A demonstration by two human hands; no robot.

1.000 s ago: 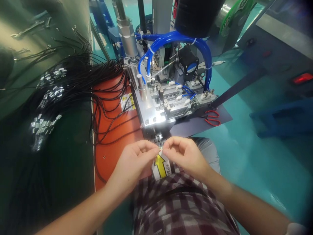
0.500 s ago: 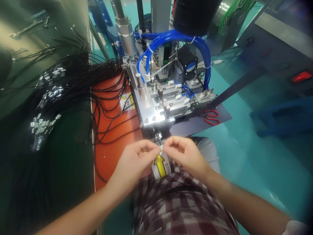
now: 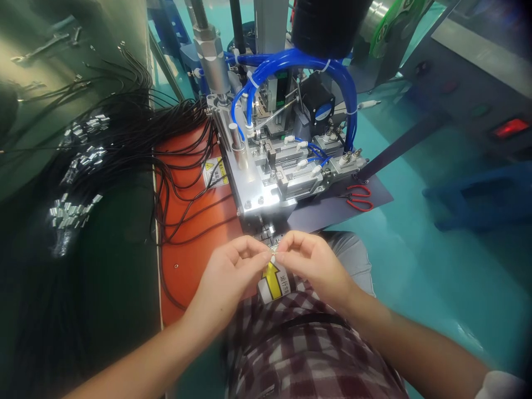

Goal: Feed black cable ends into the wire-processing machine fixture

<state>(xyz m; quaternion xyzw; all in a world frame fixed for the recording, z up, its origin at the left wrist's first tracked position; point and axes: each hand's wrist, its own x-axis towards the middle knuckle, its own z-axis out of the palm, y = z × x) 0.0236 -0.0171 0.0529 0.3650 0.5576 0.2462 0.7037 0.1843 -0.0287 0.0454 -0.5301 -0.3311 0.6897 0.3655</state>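
Note:
My left hand (image 3: 236,266) and my right hand (image 3: 311,263) meet in front of the machine (image 3: 266,188), each with thumb and forefinger pinched together. Something tiny and pale lies between the fingertips, too small to name. Just below the fingertips is a white label with a yellow arrow (image 3: 272,282). The machine's front edge, with small dark metal parts (image 3: 268,233), is right beyond my fingers. Blue air hoses (image 3: 299,58) arch over the machine.
To the left, a bundle of black cables (image 3: 124,127) with shiny metal ends (image 3: 70,210) spreads over an orange plate (image 3: 199,266). Red-handled pliers (image 3: 359,198) lie on the dark plate at the right. A grey control box with a red light (image 3: 511,128) stands further right.
The fingertips have shifted slightly apart, and a thin pale bit shows between them. Otherwise both hands stay in nearly the same place.

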